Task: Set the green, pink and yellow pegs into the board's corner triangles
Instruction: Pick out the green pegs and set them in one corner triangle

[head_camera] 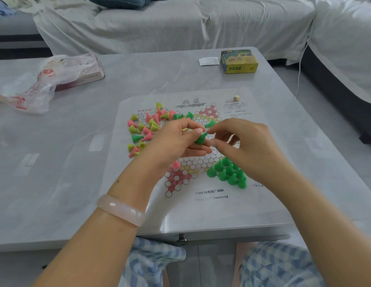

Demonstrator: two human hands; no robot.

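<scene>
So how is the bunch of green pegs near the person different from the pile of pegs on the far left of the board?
The green bunch stands upright, packed close in the near right corner triangle; the left pile lies tipped over and scattered.
The green bunch is one colour; the left pile mixes pink, yellow and a little green.
The green bunch looks sorted into place; the left pile is still waiting.
Both are small cone-shaped pegs lying on the board.

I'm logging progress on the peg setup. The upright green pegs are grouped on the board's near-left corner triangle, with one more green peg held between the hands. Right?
Not quite. The head view shows the upright green pegs grouped at the board's near-right corner, not the near-left; the near-left triangle is pink with one pink peg. Left hand and right hand do hold one green peg between them.
</scene>
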